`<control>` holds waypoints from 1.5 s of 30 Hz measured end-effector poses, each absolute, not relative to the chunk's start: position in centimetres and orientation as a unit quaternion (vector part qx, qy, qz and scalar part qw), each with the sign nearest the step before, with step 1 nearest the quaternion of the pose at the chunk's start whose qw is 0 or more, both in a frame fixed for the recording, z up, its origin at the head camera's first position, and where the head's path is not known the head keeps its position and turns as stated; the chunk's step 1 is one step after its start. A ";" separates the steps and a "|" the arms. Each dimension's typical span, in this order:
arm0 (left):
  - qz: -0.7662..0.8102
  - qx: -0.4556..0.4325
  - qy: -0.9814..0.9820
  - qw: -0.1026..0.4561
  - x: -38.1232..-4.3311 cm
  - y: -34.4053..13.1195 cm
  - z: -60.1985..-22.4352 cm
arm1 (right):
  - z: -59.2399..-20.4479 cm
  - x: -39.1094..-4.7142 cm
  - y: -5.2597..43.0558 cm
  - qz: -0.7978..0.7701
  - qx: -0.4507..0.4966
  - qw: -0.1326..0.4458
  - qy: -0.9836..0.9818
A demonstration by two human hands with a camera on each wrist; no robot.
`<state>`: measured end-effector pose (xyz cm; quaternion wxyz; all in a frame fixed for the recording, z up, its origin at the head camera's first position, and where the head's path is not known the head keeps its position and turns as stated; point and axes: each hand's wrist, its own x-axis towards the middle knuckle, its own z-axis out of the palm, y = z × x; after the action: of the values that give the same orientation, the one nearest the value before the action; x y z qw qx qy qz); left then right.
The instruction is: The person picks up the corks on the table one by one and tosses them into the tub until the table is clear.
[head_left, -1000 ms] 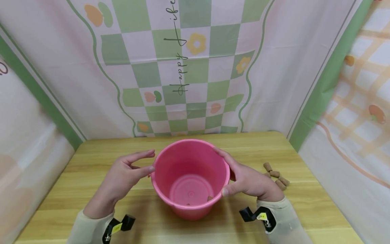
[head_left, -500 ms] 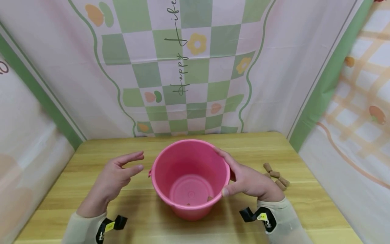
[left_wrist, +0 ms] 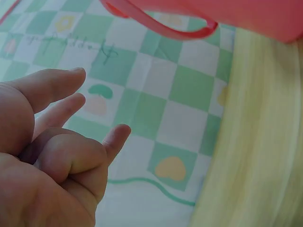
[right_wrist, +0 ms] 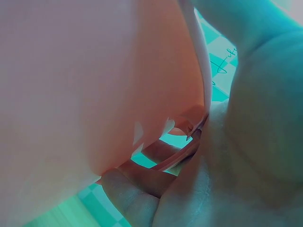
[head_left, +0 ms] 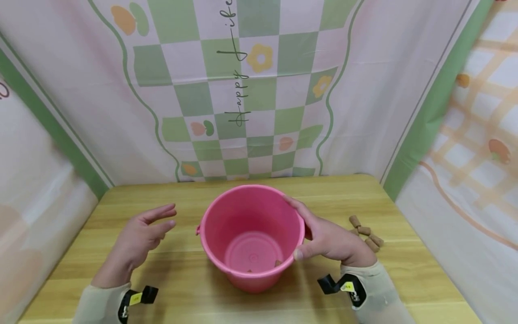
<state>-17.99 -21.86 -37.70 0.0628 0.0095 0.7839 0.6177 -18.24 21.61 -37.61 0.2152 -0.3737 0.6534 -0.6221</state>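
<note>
A pink plastic bucket (head_left: 252,284) stands on the table, its mouth tipped toward the head camera. My right hand (head_left: 325,236) grips its right rim, thumb at the front and fingers along the outer side. In the right wrist view, the fingers (right_wrist: 130,198) lie around the handle and against the wall. My left hand (head_left: 139,236) hovers to the left of the bucket and holds nothing. Some of its fingers are folded and others stick out. The bucket's handle (left_wrist: 175,35) shows in the left wrist view. A small brown piece (head_left: 278,263) is inside the bucket, near the front.
Several short brown cylinders, like corks (head_left: 364,231), lie loosely grouped on the wooden table (head_left: 141,193) beyond my right wrist. A checkered cloth (head_left: 226,96) hangs behind the table, with more cloth at both sides.
My left hand has moved away from the bucket's left rim, going left and slightly down. The right hand and the bucket stay in place.
</note>
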 end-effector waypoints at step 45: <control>0.489 -0.102 0.862 0.085 -20.8 -28.0 -45.5 | -37.9 -18.5 21.6 -0.620 -0.390 0.205 0.649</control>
<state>-20.75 -28.01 -45.50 0.0852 -0.1022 0.8621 0.4889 -18.48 21.61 -37.92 0.2053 -0.3903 0.6487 -0.6202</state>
